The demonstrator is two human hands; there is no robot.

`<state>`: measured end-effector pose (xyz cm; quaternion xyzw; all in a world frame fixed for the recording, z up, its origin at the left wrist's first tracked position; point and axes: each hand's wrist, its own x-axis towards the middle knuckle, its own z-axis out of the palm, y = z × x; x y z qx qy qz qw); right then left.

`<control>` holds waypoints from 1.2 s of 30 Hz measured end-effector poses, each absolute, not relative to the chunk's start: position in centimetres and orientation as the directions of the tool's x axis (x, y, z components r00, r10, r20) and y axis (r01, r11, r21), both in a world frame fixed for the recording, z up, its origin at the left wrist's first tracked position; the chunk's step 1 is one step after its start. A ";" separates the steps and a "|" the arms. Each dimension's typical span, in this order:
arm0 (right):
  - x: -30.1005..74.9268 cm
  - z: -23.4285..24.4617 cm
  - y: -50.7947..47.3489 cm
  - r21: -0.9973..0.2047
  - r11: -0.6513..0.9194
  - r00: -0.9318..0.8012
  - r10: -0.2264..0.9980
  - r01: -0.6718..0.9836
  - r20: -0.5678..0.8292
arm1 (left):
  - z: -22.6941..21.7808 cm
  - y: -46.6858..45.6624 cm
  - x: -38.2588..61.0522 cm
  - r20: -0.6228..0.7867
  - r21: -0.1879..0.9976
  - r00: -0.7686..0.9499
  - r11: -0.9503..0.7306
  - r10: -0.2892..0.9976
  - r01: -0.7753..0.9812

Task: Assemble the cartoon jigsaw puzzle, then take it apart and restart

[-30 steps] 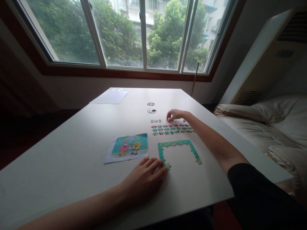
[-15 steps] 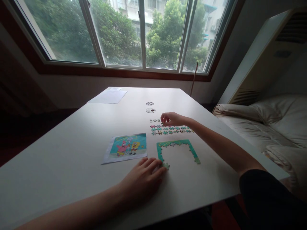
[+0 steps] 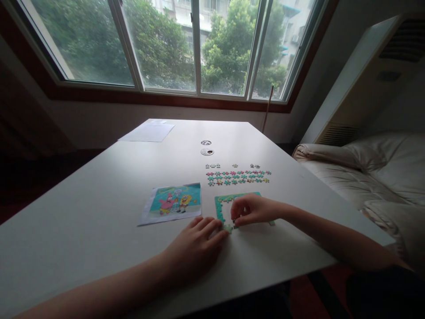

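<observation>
My left hand (image 3: 199,239) and right hand (image 3: 254,210) are bare, with slender fingers. My left forearm (image 3: 109,279) is uncovered as far as I can see it. My right forearm (image 3: 315,235) is slim and bare too, running up to a dark, nearly black sleeve (image 3: 381,288) whose fabric blurs into shadow.

Puzzle frame (image 3: 219,208) partly hidden behind right hand (image 3: 254,209); sofa (image 3: 372,170) cut off right
</observation>
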<state>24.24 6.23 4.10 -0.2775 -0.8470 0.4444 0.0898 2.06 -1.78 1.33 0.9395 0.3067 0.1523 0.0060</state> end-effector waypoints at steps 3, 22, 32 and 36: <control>24.3 4.1 5.6 -0.786 0.478 -0.830 0.553 0.391 -0.077 | 1.3 -1.8 2.0 0.261 0.105 0.768 -0.808 0.584 0.579; 24.1 4.7 4.4 -0.499 0.719 -0.802 0.592 0.484 0.076 | 1.3 -1.8 2.0 0.265 0.095 0.771 -0.812 0.579 0.576; 23.8 4.4 3.9 -0.365 0.787 -0.828 0.556 0.497 0.073 | 1.0 -1.8 2.0 0.268 0.090 0.769 -0.810 0.580 0.580; 23.7 4.1 3.8 -0.339 0.792 -0.823 0.562 0.507 0.083 | 1.1 -1.8 2.1 0.266 0.096 0.770 -0.811 0.580 0.577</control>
